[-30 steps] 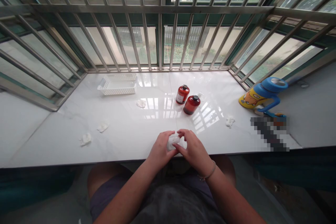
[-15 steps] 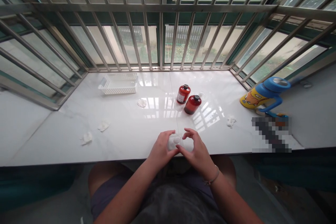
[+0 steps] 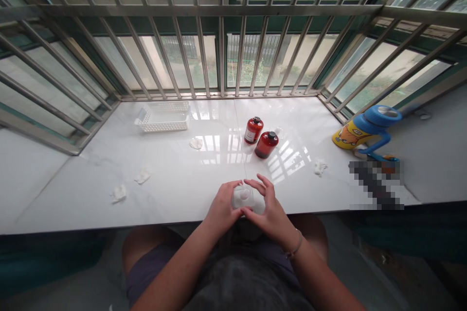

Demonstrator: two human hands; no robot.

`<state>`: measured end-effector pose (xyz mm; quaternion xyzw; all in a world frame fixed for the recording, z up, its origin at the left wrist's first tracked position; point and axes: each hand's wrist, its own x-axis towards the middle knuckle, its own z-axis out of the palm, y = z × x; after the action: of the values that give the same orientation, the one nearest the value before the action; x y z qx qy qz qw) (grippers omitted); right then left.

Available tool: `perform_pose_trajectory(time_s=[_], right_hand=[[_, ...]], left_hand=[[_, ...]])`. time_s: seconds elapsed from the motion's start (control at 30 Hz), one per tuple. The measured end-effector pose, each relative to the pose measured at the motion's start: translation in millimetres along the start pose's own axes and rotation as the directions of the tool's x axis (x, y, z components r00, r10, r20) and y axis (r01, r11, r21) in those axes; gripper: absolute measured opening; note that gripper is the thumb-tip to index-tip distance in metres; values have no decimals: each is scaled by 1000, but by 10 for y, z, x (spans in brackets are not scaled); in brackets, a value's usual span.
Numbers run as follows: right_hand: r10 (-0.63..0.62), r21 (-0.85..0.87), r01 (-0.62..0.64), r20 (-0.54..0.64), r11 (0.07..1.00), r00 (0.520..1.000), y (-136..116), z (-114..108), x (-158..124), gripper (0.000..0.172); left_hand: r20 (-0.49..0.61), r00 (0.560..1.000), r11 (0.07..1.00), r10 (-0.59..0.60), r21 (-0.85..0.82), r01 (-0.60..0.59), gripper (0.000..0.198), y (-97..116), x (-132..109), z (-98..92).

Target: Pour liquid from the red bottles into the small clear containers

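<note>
At the near edge of the glossy white marbled table (image 3: 175, 199), the left hand (image 3: 222, 204) is wrapped round a small, clear, rounded container (image 3: 243, 196); the right hand (image 3: 273, 211) curves open on its right, contact hard to tell. A steady left hold and light right fingertips should suit it best. Farther off stands a red, black-capped, translucent bottle (image 3: 266, 146); far left, a white perforated basket (image 3: 168, 127).

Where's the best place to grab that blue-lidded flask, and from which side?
Probably the blue handle, with the right hand coming from the near side: it juts towards the person, while window bars stand behind the flask.
</note>
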<state>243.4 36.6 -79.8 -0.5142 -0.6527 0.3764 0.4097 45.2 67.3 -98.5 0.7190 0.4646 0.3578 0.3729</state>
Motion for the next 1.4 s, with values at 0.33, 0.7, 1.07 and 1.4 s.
perform_pose_trajectory(time_s=[0.33,0.7,1.07,1.4], right_hand=[[-39,-55,37,-40,998,998,0,-14,0,78],[34,-38,-37,-60,999,998,6,114,68,59],[165,-94,-179,-137,979,977,12,94,167,56],[108,-256,-199,-329,946,938,278,-619,401,67]], left_hand=[[9,1000,999,-25,-22,25,78,-26,-23,11],[6,1000,1000,-17,-14,17,73,36,-44,52],[-213,974,992,81,116,-57,65,-18,-125,317],[-70,987,978,145,161,-132,30,134,-450,-46]])
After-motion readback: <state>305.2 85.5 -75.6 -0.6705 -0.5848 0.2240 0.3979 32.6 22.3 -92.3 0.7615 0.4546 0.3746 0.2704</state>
